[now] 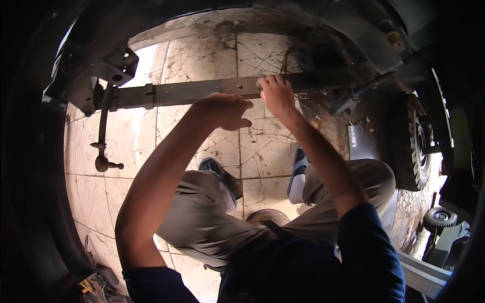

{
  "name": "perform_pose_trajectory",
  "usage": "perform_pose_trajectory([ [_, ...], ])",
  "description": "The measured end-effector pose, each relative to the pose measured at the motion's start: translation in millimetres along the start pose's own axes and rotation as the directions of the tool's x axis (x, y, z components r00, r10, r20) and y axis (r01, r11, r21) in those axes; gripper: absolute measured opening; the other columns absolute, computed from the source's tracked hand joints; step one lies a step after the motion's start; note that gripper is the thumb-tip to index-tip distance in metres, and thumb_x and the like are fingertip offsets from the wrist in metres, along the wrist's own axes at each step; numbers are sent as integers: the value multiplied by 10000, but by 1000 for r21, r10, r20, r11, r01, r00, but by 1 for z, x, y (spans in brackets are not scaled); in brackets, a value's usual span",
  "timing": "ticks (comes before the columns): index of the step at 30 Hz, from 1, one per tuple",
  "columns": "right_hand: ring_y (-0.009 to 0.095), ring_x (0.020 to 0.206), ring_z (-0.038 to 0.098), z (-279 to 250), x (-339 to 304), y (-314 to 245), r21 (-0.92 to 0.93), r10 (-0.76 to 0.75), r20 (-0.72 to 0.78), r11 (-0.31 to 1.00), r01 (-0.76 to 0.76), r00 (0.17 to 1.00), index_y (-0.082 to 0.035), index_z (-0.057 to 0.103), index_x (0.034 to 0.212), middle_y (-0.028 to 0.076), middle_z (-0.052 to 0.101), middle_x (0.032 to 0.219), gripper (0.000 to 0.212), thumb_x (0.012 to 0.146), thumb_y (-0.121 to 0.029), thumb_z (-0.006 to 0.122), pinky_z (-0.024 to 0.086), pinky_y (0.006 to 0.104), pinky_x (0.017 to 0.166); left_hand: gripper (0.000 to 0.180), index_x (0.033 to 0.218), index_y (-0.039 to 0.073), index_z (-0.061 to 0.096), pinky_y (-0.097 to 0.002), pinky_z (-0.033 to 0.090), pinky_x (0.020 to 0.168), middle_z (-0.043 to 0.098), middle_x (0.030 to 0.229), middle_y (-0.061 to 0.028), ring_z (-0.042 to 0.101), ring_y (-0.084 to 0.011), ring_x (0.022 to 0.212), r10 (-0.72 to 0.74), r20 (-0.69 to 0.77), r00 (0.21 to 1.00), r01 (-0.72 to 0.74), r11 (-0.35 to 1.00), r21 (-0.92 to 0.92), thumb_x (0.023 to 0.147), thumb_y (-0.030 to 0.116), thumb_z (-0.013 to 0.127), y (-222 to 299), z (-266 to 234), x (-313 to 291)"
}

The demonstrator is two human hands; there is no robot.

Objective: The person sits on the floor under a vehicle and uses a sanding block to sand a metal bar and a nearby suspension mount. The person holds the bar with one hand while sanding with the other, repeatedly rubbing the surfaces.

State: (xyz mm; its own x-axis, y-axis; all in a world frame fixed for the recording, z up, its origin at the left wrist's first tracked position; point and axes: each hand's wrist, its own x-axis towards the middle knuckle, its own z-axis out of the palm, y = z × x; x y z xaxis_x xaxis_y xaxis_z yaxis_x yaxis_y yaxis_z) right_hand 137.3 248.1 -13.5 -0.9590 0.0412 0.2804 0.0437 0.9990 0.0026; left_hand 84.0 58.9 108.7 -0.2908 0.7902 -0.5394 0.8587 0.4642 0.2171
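Observation:
A long dark metal beam (197, 91) runs across in front of me, with a bolt head or hole on its brownish middle section. My left hand (226, 111) is just on the near side of it, fingers pointing right, thumb apart, nothing visible in the grasp. Against the same beam rests my right hand (278, 97), its fingers curled closed. A small dark bit shows by those fingertips, too hidden to name. From the beam's left end a rod with a ball joint (103, 162) hangs toward me, below a dark bracket (117, 68) with holes.
Cracked cream floor tiles (126, 136) lie beneath. I sit low on a round stool (268, 217), knees apart. At right stand a knobby tyre (419, 144) and a smaller wheel (440, 218). Dark vehicle parts crowd overhead. Tools (96, 288) lie at lower left.

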Motion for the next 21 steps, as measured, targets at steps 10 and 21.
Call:
perform_pose_trajectory([
  [10, 270, 1370, 377, 29, -30, -7, 28, -34, -191, 999, 40, 981, -65, 502, 1369, 100, 461, 1451, 571, 936, -431, 572, 281, 517, 1125, 475, 1336, 117, 521, -414, 515, 943, 619, 1224, -131, 603, -307, 1143, -243, -185, 952, 253, 967, 32, 939, 372, 573, -83, -3, 13],
  [21, 266, 1307, 449, 32, -14, -4, 174, 174, -204, 975, -139, 963, -56, 548, 1320, 102, 536, 1368, 435, 941, -265, 586, 376, 444, 1071, 449, 1283, 112, 566, -426, 479, 979, 535, 1371, -125, 563, -293, 1217, -297, -278, 914, 338, 935, 112, 922, 379, 588, -110, 16, 5],
])
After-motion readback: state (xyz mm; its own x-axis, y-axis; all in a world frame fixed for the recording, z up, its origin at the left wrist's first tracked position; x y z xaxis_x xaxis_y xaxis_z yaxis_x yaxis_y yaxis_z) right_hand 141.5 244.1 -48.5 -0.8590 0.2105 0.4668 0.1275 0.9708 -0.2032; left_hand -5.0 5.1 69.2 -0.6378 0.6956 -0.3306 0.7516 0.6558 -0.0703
